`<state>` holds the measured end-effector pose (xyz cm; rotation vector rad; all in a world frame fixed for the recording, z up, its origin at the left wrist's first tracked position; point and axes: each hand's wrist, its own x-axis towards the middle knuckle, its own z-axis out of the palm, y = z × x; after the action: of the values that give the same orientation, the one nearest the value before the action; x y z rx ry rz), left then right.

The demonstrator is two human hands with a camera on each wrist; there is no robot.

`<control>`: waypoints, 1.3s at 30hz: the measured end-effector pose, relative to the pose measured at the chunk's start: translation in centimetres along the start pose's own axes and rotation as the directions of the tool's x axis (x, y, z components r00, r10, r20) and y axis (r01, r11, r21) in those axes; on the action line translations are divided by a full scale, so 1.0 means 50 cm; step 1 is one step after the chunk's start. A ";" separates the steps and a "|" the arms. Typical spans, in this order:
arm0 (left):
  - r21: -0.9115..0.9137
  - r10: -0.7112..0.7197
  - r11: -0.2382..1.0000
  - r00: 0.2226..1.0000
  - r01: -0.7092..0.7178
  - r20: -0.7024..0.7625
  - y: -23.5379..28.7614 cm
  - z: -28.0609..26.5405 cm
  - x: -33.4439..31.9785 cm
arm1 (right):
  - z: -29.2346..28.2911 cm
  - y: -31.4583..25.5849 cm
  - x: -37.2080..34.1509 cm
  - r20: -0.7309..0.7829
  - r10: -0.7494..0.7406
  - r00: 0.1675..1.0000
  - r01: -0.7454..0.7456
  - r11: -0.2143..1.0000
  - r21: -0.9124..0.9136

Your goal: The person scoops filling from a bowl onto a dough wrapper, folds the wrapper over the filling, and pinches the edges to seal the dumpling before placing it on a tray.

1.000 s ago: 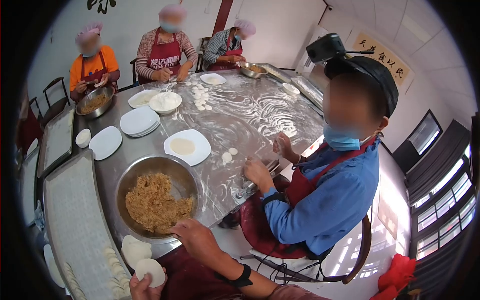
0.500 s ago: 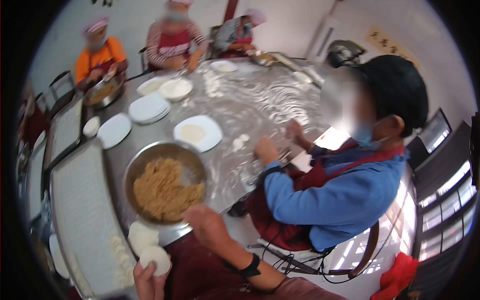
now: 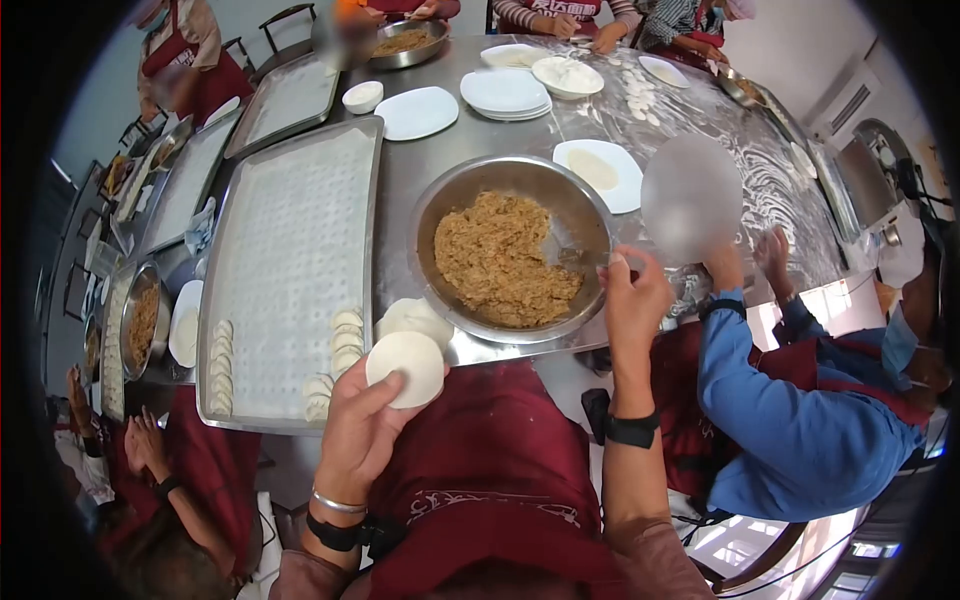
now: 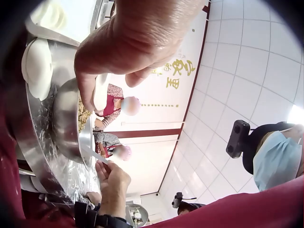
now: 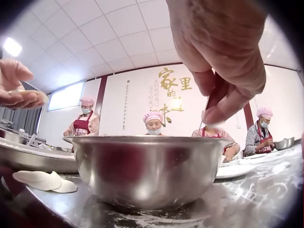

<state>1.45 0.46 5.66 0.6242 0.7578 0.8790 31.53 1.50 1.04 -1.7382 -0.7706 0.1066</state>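
Observation:
My left hand (image 3: 365, 425) pinches a round dumpling wrapper (image 3: 405, 370), thumb on top, just in front of the steel bowl (image 3: 430, 190). Brown minced filling (image 3: 500, 260) fills much of that bowl, with bare steel showing at its right side. At the bowl's right rim, my right hand (image 3: 637, 295) grips a thin flat metal spatula (image 4: 92, 154), its blade reaching down inside the rim. Its dark red handle (image 5: 217, 90) shows between my fingers in the right wrist view. More loose wrappers (image 3: 415, 318) lie overlapped on the table edge behind my left hand.
Left of the bowl lies a large tray (image 3: 290, 230) with rows of folded dumplings (image 3: 222, 370) at its near end. White plates (image 3: 505, 92) and a floury steel table (image 3: 680, 110) extend beyond. A person in a blue sleeve (image 3: 750, 400) sits close on my right.
The head view has swung left and down, bringing both hands toward its middle. My left hand keeps its wrapper, and the right hand stays at the bowl's rim.

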 end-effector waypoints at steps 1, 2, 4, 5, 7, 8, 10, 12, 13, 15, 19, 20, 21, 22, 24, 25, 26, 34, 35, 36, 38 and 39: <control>-0.002 -0.003 1.000 1.000 0.003 -0.007 0.000 0.008 0.007 | 0.016 0.008 0.005 0.015 -0.059 0.998 0.059 0.997 -0.039; -0.001 -0.002 1.000 1.000 0.002 0.019 0.000 0.017 0.013 | 0.031 0.012 0.008 0.033 -0.118 0.993 0.120 0.990 -0.077; -0.003 0.005 1.000 0.999 -0.004 0.040 0.000 0.030 0.026 | 0.062 0.024 0.014 0.059 -0.100 0.993 0.105 0.991 -0.084; -0.004 -0.003 1.000 0.999 0.004 0.051 -0.002 0.033 0.030 | 0.073 0.027 0.014 0.070 -0.139 0.988 0.148 0.977 -0.155; -0.008 -0.017 1.000 0.998 0.018 0.057 -0.003 0.040 0.038 | 0.090 0.034 0.015 0.076 -0.155 0.985 0.168 0.960 -0.223; -0.007 -0.025 1.000 0.997 0.025 0.068 -0.003 0.044 0.042 | 0.092 0.033 0.015 0.082 -0.155 0.985 0.170 0.960 -0.224; -0.008 -0.030 0.999 0.997 0.031 0.076 -0.004 0.046 0.046 | 0.094 0.020 0.016 0.120 0.099 0.988 -0.093 0.994 -0.048; -0.015 -0.054 0.998 0.996 0.055 0.075 -0.008 0.044 0.053 | 0.094 0.023 0.018 0.126 0.150 0.981 -0.155 0.988 0.028; -0.017 -0.053 0.998 0.996 0.055 0.076 -0.009 0.042 0.055 | 0.094 0.023 0.018 0.134 0.202 0.970 -0.216 0.971 0.102; -0.015 -0.053 0.998 0.996 0.054 0.065 -0.013 0.041 0.061 | 0.088 0.012 0.024 0.148 0.260 0.954 -0.283 0.945 0.165; -0.022 -0.059 0.998 0.996 0.060 0.069 -0.017 0.044 0.066 | 0.079 0.004 0.026 0.203 0.345 0.916 -0.396 0.858 0.326; -0.033 -0.061 0.997 0.995 0.064 0.083 -0.018 0.043 0.068 | 0.075 -0.001 0.027 0.207 0.340 0.917 -0.393 0.860 0.326; -0.044 -0.062 0.997 0.993 0.067 0.097 -0.017 0.042 0.068 | 0.070 -0.008 0.029 0.225 0.372 0.900 -0.431 0.831 0.350; -0.048 -0.056 0.997 0.994 0.061 0.094 -0.015 0.044 0.069 | 0.067 -0.013 0.030 0.245 0.403 0.882 -0.469 0.800 0.373; -0.037 -0.029 0.999 0.995 0.033 0.097 -0.011 0.049 0.071 | 0.060 -0.010 0.037 0.271 0.414 0.869 -0.493 0.772 0.401; -0.041 -0.026 0.999 0.995 0.029 0.093 -0.009 0.049 0.072 | 0.055 -0.008 0.039 0.292 0.431 0.854 -0.520 0.739 0.429; -0.044 -0.020 0.999 0.995 0.024 0.094 -0.008 0.049 0.073 | 0.049 -0.007 0.040 0.296 0.427 0.854 -0.519 0.741 0.427; -0.157 -0.002 0.988 0.996 0.015 0.088 -0.018 0.048 0.106 | -0.013 0.016 0.041 0.417 0.470 0.778 -0.625 0.506 0.595; -0.172 -0.017 0.985 0.996 0.032 0.087 -0.019 0.052 0.111 | -0.021 0.013 0.039 0.441 0.464 0.768 -0.638 0.499 0.587; -0.188 -0.032 0.981 0.996 0.048 0.085 -0.020 0.056 0.115 | -0.027 0.003 0.034 0.452 0.457 0.766 -0.642 0.501 0.581; -0.225 -0.022 0.974 0.996 0.041 0.083 -0.024 0.063 0.125 | -0.038 -0.022 0.020 0.491 0.411 0.768 -0.640 0.473 0.605; -0.251 -0.024 0.967 0.996 0.046 0.092 -0.027 0.064 0.129 | -0.040 -0.039 0.010 0.489 0.407 0.771 -0.636 0.477 0.606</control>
<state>7.27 4.72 4.47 0.4183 0.5639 0.8929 31.96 0.33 3.56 -1.0736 -0.2496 1.0025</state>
